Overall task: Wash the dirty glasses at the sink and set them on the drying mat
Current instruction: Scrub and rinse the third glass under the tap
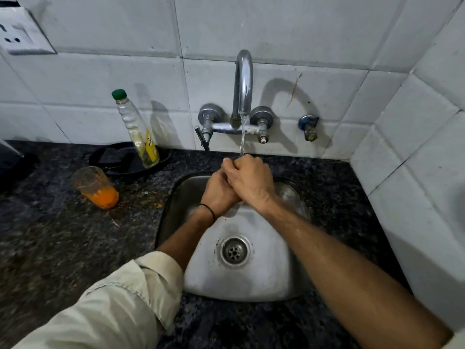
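Over the steel sink point(241, 285), my two hands meet under a thin stream of water from the tap point(243, 81). My right hand point(251, 182) lies over my left hand point(219, 195), its fingers curled round the left hand's fingers. I see no object between them, and the left fingers are hidden. A dirty glass point(97, 187) with orange residue at its bottom stands on the dark counter, left of the sink. Something clear and shiny point(288, 193) sits in the sink behind my right wrist; I cannot tell what it is.
A clear bottle with a green cap point(137, 129) leans on a black round tray point(125, 158) behind the glass. Orange crumbs speckle the granite counter point(63, 243). The white tiled wall point(415, 197) closes in at the right. A wall socket point(17, 34) is at top left.
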